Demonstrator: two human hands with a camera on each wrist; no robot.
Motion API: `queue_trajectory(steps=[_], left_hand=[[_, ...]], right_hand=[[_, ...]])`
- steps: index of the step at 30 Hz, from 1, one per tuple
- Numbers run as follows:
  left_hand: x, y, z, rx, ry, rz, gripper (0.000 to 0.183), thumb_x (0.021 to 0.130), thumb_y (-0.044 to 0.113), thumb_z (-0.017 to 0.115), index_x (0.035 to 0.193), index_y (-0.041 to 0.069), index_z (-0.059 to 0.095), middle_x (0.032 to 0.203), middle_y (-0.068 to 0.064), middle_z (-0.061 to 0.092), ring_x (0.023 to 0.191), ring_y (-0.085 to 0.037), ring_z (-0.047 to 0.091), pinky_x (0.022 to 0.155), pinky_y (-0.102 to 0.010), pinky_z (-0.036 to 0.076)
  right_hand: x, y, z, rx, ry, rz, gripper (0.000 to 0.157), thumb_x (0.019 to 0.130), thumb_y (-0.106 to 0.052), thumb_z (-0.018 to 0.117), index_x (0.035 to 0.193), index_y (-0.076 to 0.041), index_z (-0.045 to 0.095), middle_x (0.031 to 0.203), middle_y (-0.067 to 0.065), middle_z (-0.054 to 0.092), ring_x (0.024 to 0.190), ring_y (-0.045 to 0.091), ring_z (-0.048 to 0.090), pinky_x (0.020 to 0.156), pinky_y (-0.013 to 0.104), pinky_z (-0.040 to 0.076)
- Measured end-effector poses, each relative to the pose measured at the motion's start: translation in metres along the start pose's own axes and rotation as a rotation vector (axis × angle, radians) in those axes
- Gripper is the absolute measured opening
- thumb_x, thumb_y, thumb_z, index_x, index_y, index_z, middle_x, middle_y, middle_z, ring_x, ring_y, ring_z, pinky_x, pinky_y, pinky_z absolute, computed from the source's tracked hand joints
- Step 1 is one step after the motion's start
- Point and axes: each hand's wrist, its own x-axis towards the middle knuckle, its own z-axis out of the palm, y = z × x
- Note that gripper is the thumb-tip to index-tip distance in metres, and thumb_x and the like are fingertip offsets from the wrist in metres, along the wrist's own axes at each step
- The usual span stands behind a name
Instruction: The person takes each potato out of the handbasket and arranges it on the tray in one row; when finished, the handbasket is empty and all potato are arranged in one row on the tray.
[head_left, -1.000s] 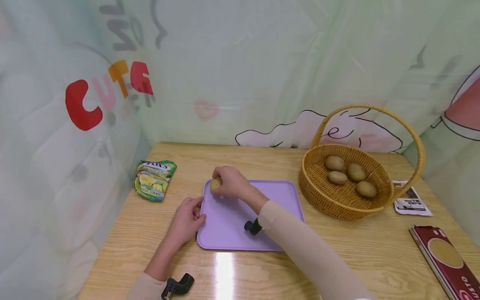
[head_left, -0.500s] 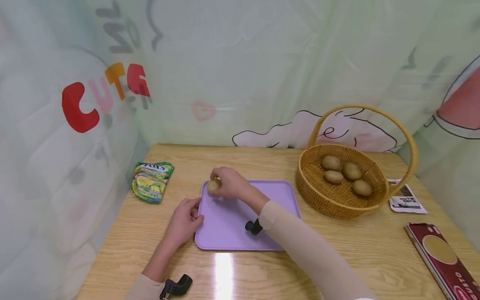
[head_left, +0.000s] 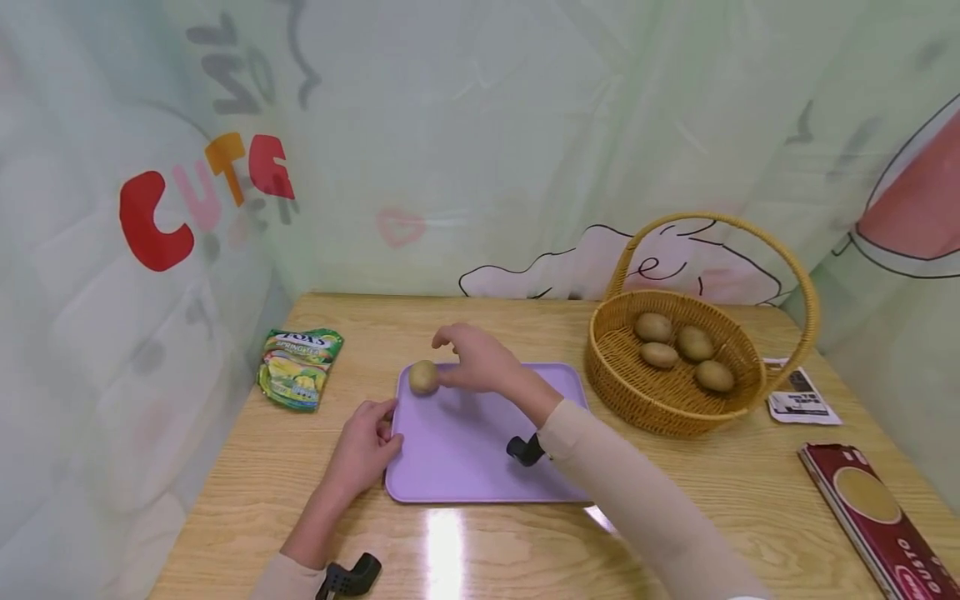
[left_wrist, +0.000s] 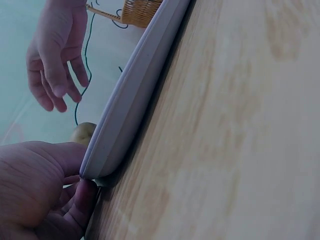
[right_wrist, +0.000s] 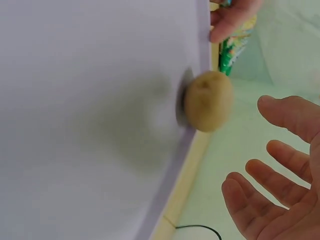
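Note:
A potato [head_left: 423, 377] lies in the far left corner of the purple tray [head_left: 480, 467]. Just right of it is my right hand [head_left: 480, 360], its fingers spread and holding nothing; the right wrist view shows a gap between that hand [right_wrist: 280, 185] and the potato [right_wrist: 208, 101]. My left hand [head_left: 363, 446] pinches the tray's left rim. In the left wrist view, the thumb of this hand [left_wrist: 40, 185] lies on the rim and its fingers curl under the tray's edge [left_wrist: 125, 100].
A wicker basket [head_left: 637, 404] with a tall handle and several potatoes [head_left: 660, 355] stands right of the tray. A white packet [head_left: 802, 400] lies beside it, with a dark red box [head_left: 870, 508] nearer. A green Fox's candy bag [head_left: 300, 367] is at the left.
My right hand has let go of the potato and moved slightly right, its fingers opening. The potato stays in the tray's corner. My left hand keeps its grip on the rim.

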Motion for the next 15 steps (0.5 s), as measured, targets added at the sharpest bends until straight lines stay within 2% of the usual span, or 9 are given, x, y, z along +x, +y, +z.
queue_trajectory(steps=[6,15], left_hand=[[0.000,0.000,0.000,0.000,-0.004,0.003,0.052,0.077,-0.002,0.074,0.126,-0.010,0.058,0.092,-0.009,0.055,0.069,-0.012,0.051,0.060,-0.023,0.046],[0.000,0.001,0.001,0.016,-0.006,-0.009,0.052,0.078,-0.002,0.074,0.127,-0.008,0.058,0.088,-0.008,0.053,0.069,-0.012,0.051,0.060,-0.023,0.046]], right_hand=[[-0.014,0.006,-0.017,0.008,0.027,-0.010,0.048,0.079,-0.020,0.078,0.122,-0.007,0.060,0.124,0.008,0.061,0.108,0.029,0.060,0.088,0.038,0.048],[-0.035,0.012,-0.040,0.015,0.084,-0.012,0.046,0.080,-0.020,0.078,0.121,-0.009,0.061,0.123,0.004,0.060,0.106,0.025,0.058,0.088,0.038,0.047]])
